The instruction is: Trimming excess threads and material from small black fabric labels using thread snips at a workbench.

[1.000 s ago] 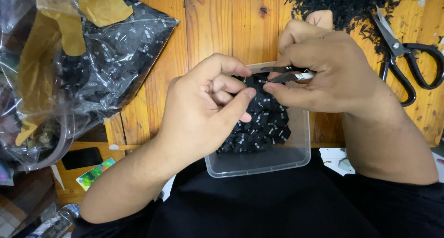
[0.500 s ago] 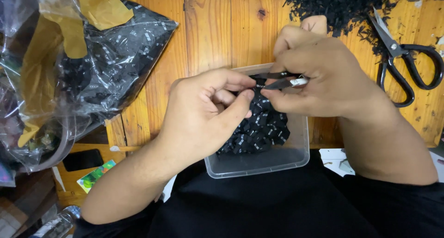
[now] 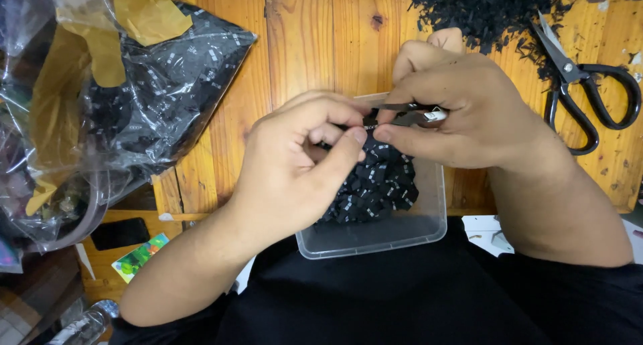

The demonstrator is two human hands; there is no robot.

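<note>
Both hands met over a clear plastic tub (image 3: 402, 234) half-filled with small black tabs (image 3: 375, 184), the left hand (image 3: 301, 164) pinching one against a thin dark tool (image 3: 408, 110) gripped by the right hand (image 3: 462, 110), trimmings (image 3: 489, 10) and black-handled scissors (image 3: 583, 90) beyond, bagged stock (image 3: 154, 97) apparently still waiting left

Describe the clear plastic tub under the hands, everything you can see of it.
The clear plastic tub is a shallow, rectangular container with rounded corners and no lid on it. It sits at the near edge of the wooden table, partly overhanging onto the person's dark clothing. A heap of small black pieces fills its far half; the near floor is bare. The left hand and right hand work above it, hiding its far rim.
</note>
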